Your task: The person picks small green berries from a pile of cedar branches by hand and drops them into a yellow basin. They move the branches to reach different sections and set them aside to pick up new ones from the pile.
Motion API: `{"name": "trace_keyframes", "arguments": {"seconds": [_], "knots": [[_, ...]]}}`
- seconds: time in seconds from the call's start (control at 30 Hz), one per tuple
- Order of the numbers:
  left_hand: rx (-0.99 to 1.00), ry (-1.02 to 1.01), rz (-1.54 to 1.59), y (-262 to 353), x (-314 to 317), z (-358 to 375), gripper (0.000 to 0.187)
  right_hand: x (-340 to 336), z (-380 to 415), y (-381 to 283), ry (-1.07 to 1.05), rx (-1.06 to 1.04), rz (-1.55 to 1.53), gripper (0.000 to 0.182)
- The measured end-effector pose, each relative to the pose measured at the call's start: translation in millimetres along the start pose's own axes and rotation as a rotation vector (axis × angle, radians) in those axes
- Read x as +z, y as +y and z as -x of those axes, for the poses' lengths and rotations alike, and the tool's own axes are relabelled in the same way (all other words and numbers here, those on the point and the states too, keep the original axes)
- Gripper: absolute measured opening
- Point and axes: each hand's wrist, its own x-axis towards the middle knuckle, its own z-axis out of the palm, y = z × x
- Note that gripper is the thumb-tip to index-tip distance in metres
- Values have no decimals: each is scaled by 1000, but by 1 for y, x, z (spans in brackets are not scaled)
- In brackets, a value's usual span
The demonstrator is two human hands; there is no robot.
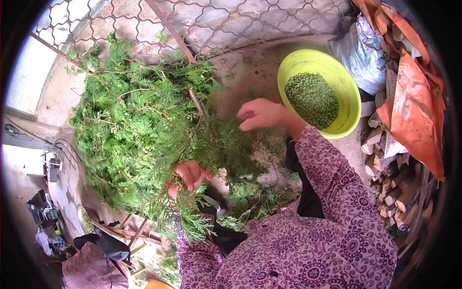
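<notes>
My left hand point(190, 176) is closed round a leafy green conifer branch point(192, 130) with feathery, flat sprays. The branch's bare woody stem point(196, 102) points up and away. My right hand point(262, 114) has its fingers curled in, to the right of the branch and beside the basin; whatever may be inside the fingers is hidden. A yellow-green basin point(352, 103) holds a heap of small green cones or seeds point(312, 98). Beyond my left hand, a wide pile of cut conifer branches point(122, 125) covers the ground.
A wavy wire mesh fence point(226, 24) runs along the back. At the right are a white sack point(368, 62), an orange plastic sheet point(416, 115) and stacked firewood point(394, 197). Wooden slats point(137, 233) and a draped purple cloth point(89, 267) stand at lower left.
</notes>
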Motion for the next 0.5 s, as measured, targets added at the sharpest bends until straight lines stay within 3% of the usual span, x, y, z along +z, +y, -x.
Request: {"name": "trace_keyframes", "arguments": {"seconds": [0.07,0.23,0.33,0.43,0.5], "knots": [[25,-225,100,1,-3,-5,33,20,-9,-10,71,-97,-118,55],[10,-206,139,1,3,-11,30,40,-21,-31,86,-112,-308,44],[50,-384,186,0,-4,-15,30,47,-27,-32,69,-149,-351,36],[73,-198,162,6,7,-6,27,49,-28,-34,113,-151,-315,30],[221,179,74,8,17,-4,22,51,-30,-33,148,-137,-304,27]]}}
